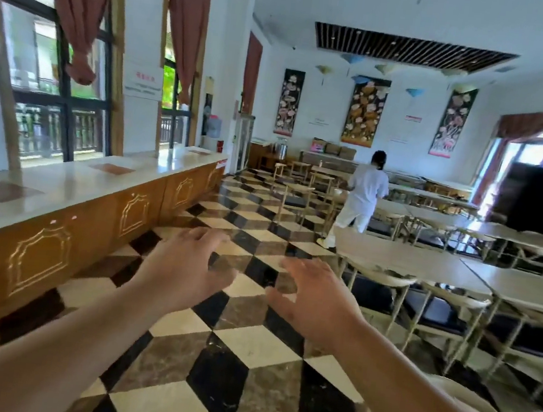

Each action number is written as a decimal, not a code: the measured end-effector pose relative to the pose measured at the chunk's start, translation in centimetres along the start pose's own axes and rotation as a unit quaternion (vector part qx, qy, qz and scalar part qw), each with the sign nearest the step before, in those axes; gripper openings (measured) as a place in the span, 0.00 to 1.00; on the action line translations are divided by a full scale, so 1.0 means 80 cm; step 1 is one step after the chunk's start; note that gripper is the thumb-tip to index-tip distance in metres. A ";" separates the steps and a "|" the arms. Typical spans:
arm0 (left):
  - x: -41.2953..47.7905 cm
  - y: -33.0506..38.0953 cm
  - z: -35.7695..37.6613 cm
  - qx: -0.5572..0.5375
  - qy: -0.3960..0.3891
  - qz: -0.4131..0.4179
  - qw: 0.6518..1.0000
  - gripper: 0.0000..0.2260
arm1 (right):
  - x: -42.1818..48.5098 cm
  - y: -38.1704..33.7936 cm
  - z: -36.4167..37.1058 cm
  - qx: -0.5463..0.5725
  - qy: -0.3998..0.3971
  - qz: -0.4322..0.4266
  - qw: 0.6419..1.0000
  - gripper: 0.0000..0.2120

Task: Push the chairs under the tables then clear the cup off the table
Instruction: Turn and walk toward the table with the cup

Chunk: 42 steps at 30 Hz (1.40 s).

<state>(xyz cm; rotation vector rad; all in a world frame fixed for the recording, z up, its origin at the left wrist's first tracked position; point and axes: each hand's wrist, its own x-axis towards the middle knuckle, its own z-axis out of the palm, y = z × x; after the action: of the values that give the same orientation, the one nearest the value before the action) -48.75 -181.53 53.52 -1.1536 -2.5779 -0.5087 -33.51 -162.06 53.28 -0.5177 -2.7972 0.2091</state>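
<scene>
While both hands hover released, bare floor separates counter and tables.

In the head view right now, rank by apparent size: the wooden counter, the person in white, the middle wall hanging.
1. Wooden counter, by far the largest, though it is also nearest the camera.
2. Person in white.
3. Middle wall hanging, close to the person in size, so this order is unsure.

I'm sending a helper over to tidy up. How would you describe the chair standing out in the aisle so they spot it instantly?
Start from the long wooden counter under the windows and look across the checkered floor to the rows of tables. Beyond the nearest tables, left of the person in white, stands one chair. Unlike the chairs tucked under tables, it sits out in the aisle.
</scene>
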 end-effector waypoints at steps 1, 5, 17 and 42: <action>0.019 0.007 0.015 -0.003 -0.009 0.022 1.000 0.34 | 0.009 0.014 0.002 -0.009 -0.002 0.008 1.000 0.31; 0.098 0.027 0.065 -0.015 -0.022 0.076 0.997 0.33 | 0.058 0.078 0.016 -0.008 0.031 0.048 0.998 0.33; 0.360 0.094 0.225 0.068 -0.108 0.116 0.985 0.29 | 0.204 0.292 0.115 0.035 0.022 0.148 0.988 0.27; 0.448 0.583 0.589 -0.224 -0.282 0.661 0.659 0.36 | -0.013 0.487 0.103 -0.147 0.107 0.727 0.662 0.31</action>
<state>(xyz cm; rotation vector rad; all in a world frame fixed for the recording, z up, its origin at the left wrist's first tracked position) -41.39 -109.06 34.21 -3.2024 -1.1095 -0.3906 -22.36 -127.16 37.75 -2.4936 -1.4821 -0.0253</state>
